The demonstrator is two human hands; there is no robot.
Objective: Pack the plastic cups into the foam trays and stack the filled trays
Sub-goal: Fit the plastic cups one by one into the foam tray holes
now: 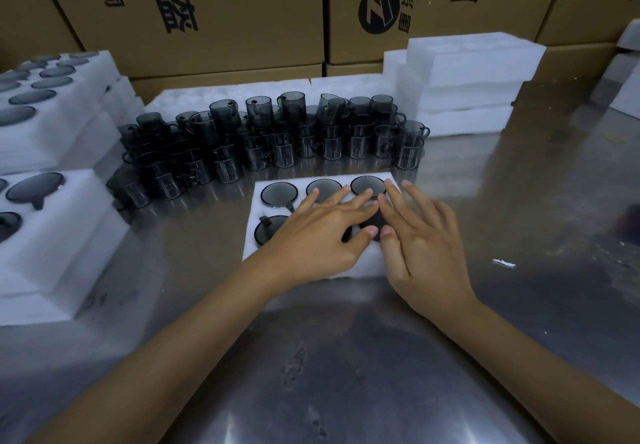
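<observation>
Reaching forward over a steel table (311, 357), both hands lie flat on a white foam tray (252, 236) near the middle of the view. The left hand (322, 236) has straight, spread fingers pressing on the tray's cups, gripping nothing. The right hand (419, 236) is flat too, fingers straight and fanned toward 11 o'clock, its fingertips touching those of the left. Dark cups sit in the tray's pockets; the cup at 10 o'clock (278, 194) shows its round rim. Beyond the tray, toward 12 o'clock, a crowd of loose smoky cups (277, 139) stands in short stacks. At 9 o'clock lie stacked filled trays (52, 236). At 2 o'clock stands a pile of empty foam trays (467, 76). Farthest back are cardboard boxes (207, 11).
</observation>
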